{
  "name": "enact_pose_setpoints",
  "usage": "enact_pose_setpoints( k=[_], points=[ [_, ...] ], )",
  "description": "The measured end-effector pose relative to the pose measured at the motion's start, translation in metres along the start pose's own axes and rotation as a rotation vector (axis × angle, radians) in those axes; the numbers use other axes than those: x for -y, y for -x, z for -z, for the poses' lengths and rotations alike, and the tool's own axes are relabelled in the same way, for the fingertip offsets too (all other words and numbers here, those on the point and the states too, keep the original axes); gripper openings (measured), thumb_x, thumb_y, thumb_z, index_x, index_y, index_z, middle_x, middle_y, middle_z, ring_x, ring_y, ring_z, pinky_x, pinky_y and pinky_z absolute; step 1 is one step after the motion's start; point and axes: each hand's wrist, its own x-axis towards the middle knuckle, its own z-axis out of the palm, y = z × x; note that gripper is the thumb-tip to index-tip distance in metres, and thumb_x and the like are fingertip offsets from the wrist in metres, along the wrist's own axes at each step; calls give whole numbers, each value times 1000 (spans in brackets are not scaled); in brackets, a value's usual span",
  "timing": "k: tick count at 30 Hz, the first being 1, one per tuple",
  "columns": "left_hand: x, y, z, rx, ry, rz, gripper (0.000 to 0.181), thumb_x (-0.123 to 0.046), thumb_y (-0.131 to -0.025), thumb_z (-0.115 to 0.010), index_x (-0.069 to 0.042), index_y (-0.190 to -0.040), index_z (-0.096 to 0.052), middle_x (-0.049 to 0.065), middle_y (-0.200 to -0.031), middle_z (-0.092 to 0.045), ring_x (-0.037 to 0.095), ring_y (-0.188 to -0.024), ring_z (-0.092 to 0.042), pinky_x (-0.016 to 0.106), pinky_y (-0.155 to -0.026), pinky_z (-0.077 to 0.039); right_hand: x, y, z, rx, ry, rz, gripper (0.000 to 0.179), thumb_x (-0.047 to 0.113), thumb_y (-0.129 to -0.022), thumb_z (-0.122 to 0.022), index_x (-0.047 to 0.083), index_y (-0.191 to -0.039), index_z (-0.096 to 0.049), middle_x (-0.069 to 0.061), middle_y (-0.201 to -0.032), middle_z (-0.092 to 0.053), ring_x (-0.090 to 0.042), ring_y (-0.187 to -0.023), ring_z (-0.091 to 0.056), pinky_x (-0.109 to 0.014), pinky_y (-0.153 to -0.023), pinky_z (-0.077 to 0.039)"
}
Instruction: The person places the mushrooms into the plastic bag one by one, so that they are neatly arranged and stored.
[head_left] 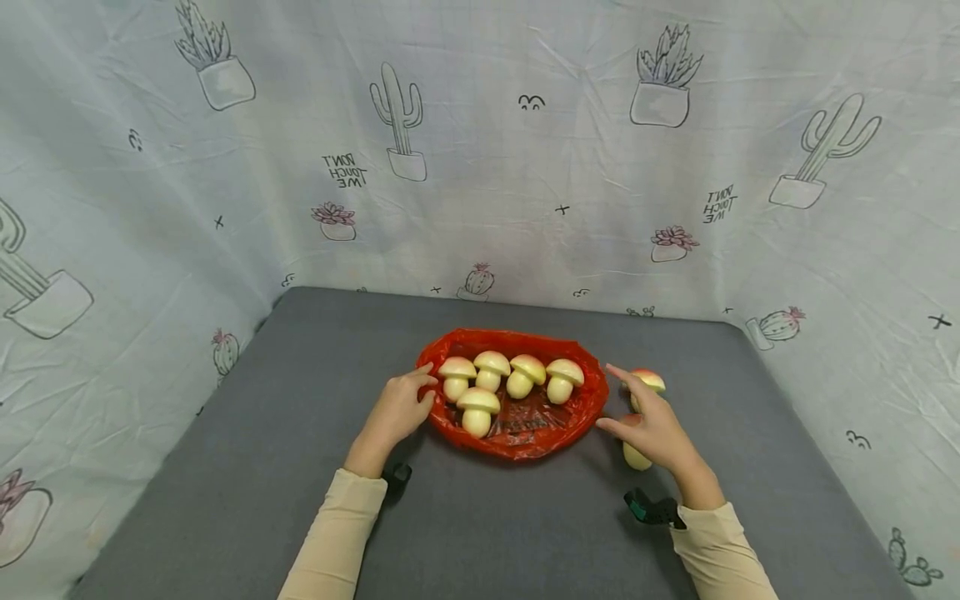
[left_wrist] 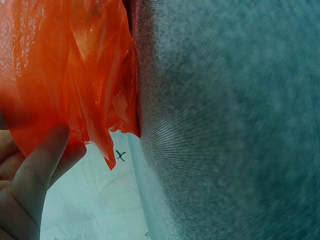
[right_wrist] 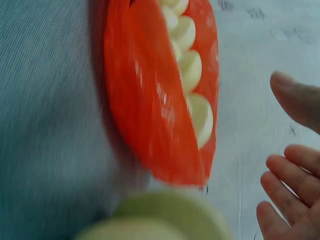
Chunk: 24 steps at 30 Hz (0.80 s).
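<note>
A red plastic bag point(head_left: 517, 452) lies with its mouth spread wide and its rim rolled. Several toy mushrooms point(head_left: 478, 402) with pale stems and yellow-pink caps sit inside it. My left hand point(head_left: 400, 410) pinches the bag's left rim; in the left wrist view the thumb point(left_wrist: 42, 160) lies against the red plastic point(left_wrist: 95, 60). At the bag's right end, my right hand point(head_left: 651, 425) has its fingers and thumb spread and grips nothing. Beside and partly under that hand are two more mushrooms, one farther back point(head_left: 649, 381) and one nearer point(head_left: 636, 456), both partly hidden.
The bag stands on a grey table point(head_left: 495, 533). White cloth point(head_left: 487, 150) printed with cacti hangs behind the table and along both sides. Black straps with a small device point(head_left: 651, 508) are on the wrists.
</note>
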Motion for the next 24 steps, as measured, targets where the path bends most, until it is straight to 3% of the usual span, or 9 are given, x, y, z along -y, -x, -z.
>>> enact_pose_setpoints(
  k=[1, 5, 10, 16, 24],
  points=[
    [0, 0, 0, -5, -1, -4, 25, -5, -86, -58, 4, -108, -69, 18, -133, -56, 31, -97, -64, 31, -66, -43, -3, 3, 3, 4, -13, -15, 79, 24, -79, -76, 14, -146, -36, -18, -145, -41, -29, -101, -61, -56, -92, -42],
    [0, 0, -1, -17, -7, -10, 25, -4, -86, -59, 4, -106, -70, 18, -132, -57, 33, -108, -61, 33, -71, -45, -15, 15, 10, 1, -28, -43, 78, 20, -77, -78, 10, -144, -39, -19, -144, -42, -42, -127, -40, -60, -96, -34],
    [-1, 0, -1, -17, -10, -11, 24, -4, -86, -60, 4, -106, -70, 18, -132, -56, 33, -110, -60, 35, -74, -46, -28, 30, 11, 18, 20, -70, 81, 20, -75, -80, 5, -143, -39, -25, -142, -41, -47, -127, -37, -62, -93, -33],
    [-2, 1, 1, -20, -8, -6, 25, -4, -86, -60, 5, -108, -69, 18, -132, -57, 34, -117, -56, 42, -90, -49, -35, 43, 10, 42, 50, -84, 83, 20, -74, -80, 2, -143, -38, -31, -139, -39, -52, -125, -36, -66, -89, -33],
    [-2, 0, 0, -19, -9, -6, 25, -4, -86, -60, 5, -107, -69, 19, -131, -57, 35, -119, -55, 45, -94, -46, -42, 50, 5, 16, 105, -27, 87, 18, -66, -85, 0, -140, -42, -22, -136, -48, -38, -118, -44, -52, -88, -37]
  ],
)
